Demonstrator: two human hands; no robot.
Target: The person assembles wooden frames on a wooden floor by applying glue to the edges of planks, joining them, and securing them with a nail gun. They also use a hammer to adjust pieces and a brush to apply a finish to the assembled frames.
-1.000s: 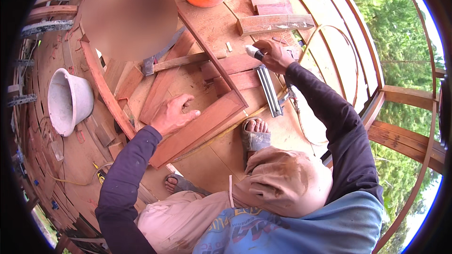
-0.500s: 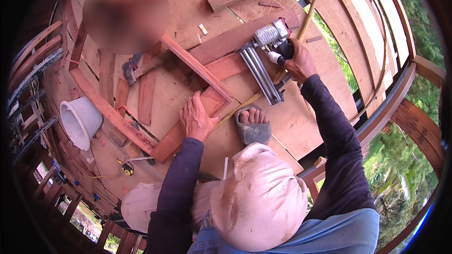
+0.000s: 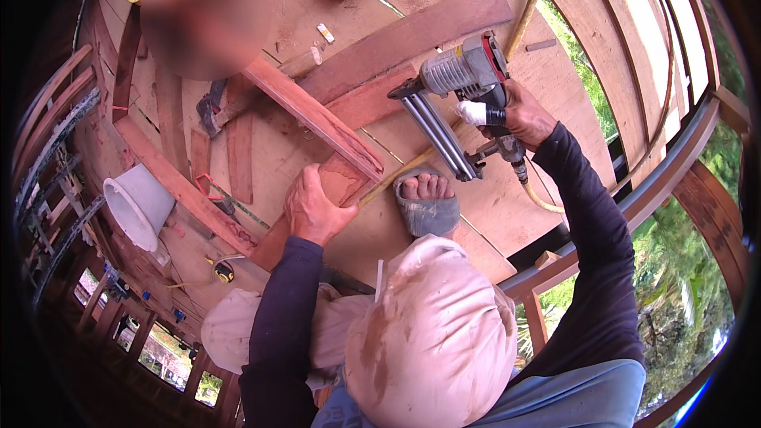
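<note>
Left hand (image 3: pixel 313 210) pressed flat on a red board (image 3: pixel 337 182), fingers spread, apparently to steady it on the plywood floor (image 3: pixel 507 198); right hand (image 3: pixel 527 115) clamped on the nail gun (image 3: pixel 460 87), raised above the board; hose (image 3: pixel 527 0) trailing away; white bucket (image 3: pixel 139 206) at left.

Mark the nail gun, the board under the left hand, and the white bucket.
nail gun (image 3: pixel 464 71), head view, on its grey motor housing.
reddish board (image 3: pixel 345 178), head view, on its bare end just beyond the fingers.
white bucket (image 3: pixel 139 206), head view, on its outer wall.
</note>
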